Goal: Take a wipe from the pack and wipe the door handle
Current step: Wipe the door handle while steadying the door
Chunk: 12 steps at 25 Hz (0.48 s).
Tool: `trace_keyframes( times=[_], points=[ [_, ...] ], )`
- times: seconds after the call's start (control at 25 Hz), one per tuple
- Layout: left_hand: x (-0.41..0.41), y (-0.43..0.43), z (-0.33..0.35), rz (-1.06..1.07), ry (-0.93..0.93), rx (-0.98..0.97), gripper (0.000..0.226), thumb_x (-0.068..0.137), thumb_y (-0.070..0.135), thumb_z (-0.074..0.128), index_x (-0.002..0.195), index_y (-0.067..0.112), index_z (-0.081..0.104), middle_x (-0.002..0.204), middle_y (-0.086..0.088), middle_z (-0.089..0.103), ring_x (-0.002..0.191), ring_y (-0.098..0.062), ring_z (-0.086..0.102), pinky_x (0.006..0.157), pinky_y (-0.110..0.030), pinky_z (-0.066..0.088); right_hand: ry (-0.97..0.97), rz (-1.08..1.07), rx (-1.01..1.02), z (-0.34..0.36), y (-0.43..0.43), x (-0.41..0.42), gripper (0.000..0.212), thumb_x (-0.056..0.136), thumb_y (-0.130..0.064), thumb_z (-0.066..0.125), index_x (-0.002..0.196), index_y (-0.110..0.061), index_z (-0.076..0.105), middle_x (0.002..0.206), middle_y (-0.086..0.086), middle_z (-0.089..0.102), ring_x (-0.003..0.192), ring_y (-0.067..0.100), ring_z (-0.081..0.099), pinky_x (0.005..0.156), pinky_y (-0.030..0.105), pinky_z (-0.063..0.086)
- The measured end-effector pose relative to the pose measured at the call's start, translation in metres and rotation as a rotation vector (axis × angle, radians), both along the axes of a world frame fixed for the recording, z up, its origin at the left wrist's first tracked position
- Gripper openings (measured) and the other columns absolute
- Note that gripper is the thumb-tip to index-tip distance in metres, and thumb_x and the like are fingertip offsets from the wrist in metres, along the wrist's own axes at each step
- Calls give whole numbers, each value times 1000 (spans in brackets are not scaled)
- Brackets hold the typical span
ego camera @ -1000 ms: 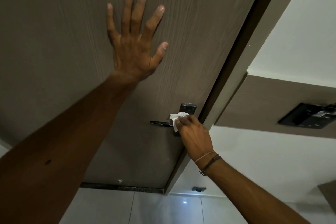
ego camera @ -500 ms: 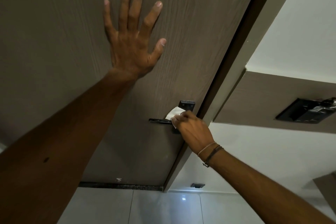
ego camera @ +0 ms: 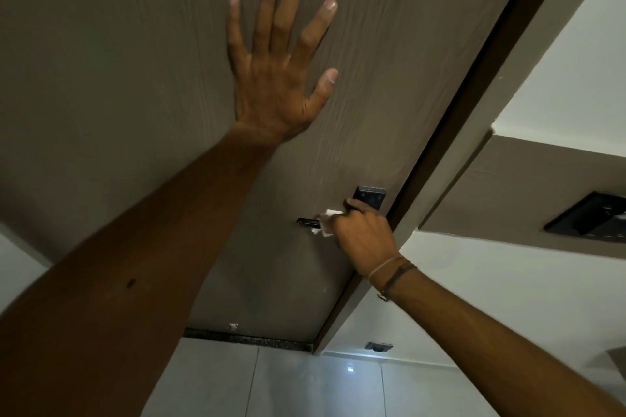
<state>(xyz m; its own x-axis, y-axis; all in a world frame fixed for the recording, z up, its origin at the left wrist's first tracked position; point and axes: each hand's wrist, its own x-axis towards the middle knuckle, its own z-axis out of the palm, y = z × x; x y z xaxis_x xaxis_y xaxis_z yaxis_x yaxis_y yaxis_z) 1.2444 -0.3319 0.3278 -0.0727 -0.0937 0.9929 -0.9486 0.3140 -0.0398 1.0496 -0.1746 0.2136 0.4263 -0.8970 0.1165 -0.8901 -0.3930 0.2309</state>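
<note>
Left hand (ego camera: 271, 78) spread flat on door (ego camera: 118, 78), right hand (ego camera: 364, 237) gripping white wipe (ego camera: 325, 223) around dark door handle (ego camera: 308, 222), no readable writing

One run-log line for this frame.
phase: wiping | right hand: wipe gripped around door handle | left hand: flat on door

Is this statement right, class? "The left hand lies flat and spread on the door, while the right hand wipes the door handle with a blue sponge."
Not quite. The head view shows the right hand wiping the door handle with a white wipe, not a blue sponge. The rest holds: the left hand lies flat and spread on the door.
</note>
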Motion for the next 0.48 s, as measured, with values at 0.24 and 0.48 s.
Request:
trace_keyframes(
  times=[0.24,0.48],
  points=[
    [-1,-1,1,-6,-27,-18,86,105,70,40,177,45,0,175,-17,29,170,-37,24,140,-60,-7,-149,20,13,0,4,40,29,88,-11,71,116,-20,68,90,9,74,79,29,73,65,37,59],
    [1,-5,-1,14,-6,-34,86,105,70,42,177,44,4,176,-16,27,179,-21,-3,140,-59,-8,-9,3,32,11,7,3,29,87,-12,71,115,-18,66,84,9,72,73,27,71,59,37,58]
  ],
)
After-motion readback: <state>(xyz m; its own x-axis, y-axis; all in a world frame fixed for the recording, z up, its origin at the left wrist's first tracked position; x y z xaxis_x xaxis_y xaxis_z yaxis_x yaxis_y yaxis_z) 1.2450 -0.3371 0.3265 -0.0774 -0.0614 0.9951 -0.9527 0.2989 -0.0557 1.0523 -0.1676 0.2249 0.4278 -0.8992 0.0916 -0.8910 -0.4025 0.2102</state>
